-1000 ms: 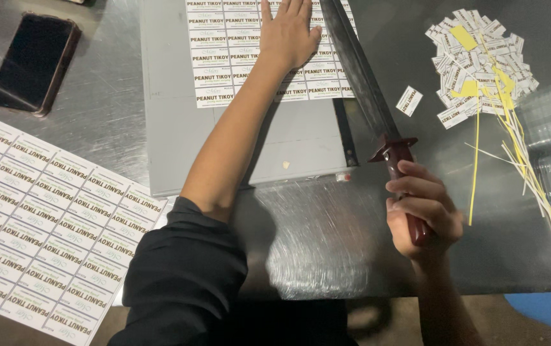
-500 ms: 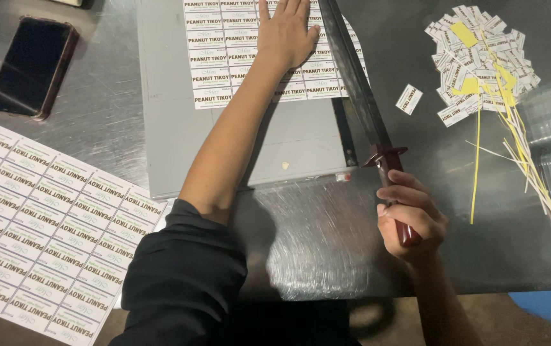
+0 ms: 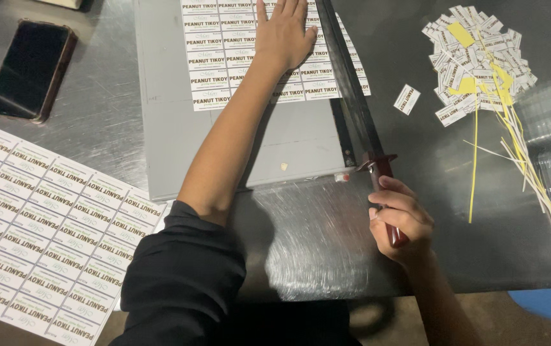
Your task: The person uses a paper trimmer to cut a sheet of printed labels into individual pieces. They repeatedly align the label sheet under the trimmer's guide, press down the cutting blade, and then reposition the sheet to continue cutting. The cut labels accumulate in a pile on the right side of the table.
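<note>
Head view — one grey flat paper-cutter board point(image 3: 179, 128) on a shiny metal bench point(image 3: 96, 109). Left hand point(image 3: 285, 35): fingers spread, pressed flat on a white printed label sheet point(image 3: 224, 57) lying on the board, beside the cutter's long dark blade arm point(image 3: 349, 96). Right hand point(image 3: 400, 221): wrapped tight around the arm's dark red handle point(image 3: 384, 170) at the board's near right corner. Further items — second printed label sheet point(image 3: 44, 224), near left; black phone point(image 3: 28, 70), far left; heap of cut white labels with yellow strips point(image 3: 477, 57), far right.
</note>
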